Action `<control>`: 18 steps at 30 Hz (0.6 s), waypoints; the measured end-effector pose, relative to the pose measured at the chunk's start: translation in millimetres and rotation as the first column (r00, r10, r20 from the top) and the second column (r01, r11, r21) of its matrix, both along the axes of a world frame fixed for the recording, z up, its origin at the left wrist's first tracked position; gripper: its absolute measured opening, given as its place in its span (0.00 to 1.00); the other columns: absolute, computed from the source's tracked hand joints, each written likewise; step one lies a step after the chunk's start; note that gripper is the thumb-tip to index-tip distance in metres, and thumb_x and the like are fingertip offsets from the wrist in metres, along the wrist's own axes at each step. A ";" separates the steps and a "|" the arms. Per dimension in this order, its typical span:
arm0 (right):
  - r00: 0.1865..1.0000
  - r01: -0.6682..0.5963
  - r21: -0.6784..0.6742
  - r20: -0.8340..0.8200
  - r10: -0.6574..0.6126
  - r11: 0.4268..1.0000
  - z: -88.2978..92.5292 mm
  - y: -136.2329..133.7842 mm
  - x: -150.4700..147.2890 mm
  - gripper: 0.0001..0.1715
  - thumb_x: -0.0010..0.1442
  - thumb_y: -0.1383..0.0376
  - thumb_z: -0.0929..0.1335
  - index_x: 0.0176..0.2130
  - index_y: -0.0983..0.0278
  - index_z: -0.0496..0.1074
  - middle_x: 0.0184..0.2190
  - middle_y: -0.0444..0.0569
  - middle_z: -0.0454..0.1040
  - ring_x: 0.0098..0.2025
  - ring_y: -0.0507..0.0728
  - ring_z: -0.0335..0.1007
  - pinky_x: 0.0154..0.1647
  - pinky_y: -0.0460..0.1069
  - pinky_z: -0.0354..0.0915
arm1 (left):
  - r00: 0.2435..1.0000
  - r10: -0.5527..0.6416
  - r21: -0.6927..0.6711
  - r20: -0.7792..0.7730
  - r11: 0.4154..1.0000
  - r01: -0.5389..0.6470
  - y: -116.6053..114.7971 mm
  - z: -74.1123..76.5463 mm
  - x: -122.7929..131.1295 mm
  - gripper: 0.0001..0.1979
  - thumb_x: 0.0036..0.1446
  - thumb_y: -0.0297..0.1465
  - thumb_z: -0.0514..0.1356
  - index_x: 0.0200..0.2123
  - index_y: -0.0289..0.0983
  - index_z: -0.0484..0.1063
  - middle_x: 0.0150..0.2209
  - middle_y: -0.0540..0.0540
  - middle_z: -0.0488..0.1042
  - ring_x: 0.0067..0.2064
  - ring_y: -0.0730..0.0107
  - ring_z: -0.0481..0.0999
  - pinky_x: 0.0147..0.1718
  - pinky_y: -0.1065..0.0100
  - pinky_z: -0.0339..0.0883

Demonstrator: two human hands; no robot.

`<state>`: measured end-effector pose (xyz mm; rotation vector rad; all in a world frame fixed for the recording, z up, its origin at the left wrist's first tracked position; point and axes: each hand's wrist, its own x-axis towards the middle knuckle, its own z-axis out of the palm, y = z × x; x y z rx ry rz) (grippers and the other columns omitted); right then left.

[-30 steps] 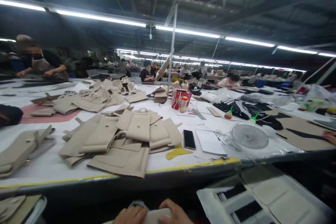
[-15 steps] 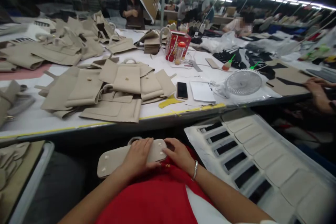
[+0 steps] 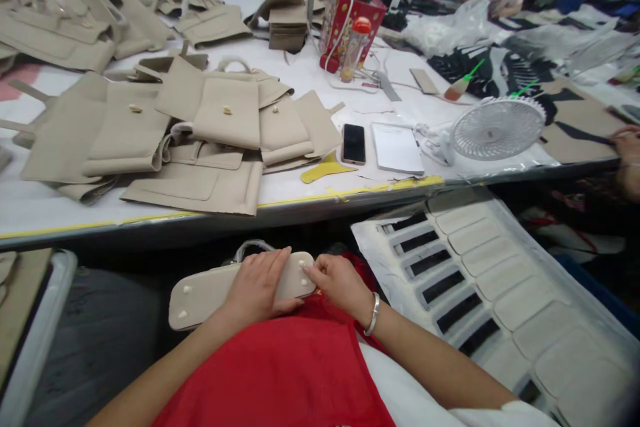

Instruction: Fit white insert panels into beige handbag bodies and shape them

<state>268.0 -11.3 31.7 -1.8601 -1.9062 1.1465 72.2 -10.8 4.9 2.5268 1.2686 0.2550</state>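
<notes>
A long beige bag base [image 3: 205, 295] with small pale studs near its rounded ends rests at my lap, a looped handle [image 3: 254, 245] showing behind it. My left hand [image 3: 261, 282] lies across the base with its fingers together and the thumb at the lower edge, holding it. At the right end, my right hand [image 3: 336, 281] is closed, thumb and index finger touching the base beside a stud. The underside of the bag and the rest of its body are hidden.
Beige bag pieces [image 3: 227, 113] lie on the white table, with a phone [image 3: 354, 144], a white pad [image 3: 397, 148] and a fan [image 3: 497, 128] to their right. A board with beige panels [image 3: 520, 287] slants at my right. Another person's hand [image 3: 629, 147] is at the right edge.
The camera view has tilted down and closer to the table. My right hand's fingers have curled in more by the stud. My left hand still lies on the base.
</notes>
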 end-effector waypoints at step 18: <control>0.992 -0.121 0.073 -0.013 0.122 0.990 -7.1 17.0 6.4 0.25 0.52 0.56 0.68 0.47 0.65 0.65 0.41 0.51 0.69 0.36 0.52 0.66 0.35 0.46 0.61 | 0.968 0.244 -0.501 0.058 0.846 -0.183 14.3 23.6 -108.6 0.25 0.55 0.44 0.52 0.52 0.37 0.66 0.53 0.43 0.68 0.52 0.59 0.68 0.52 0.60 0.59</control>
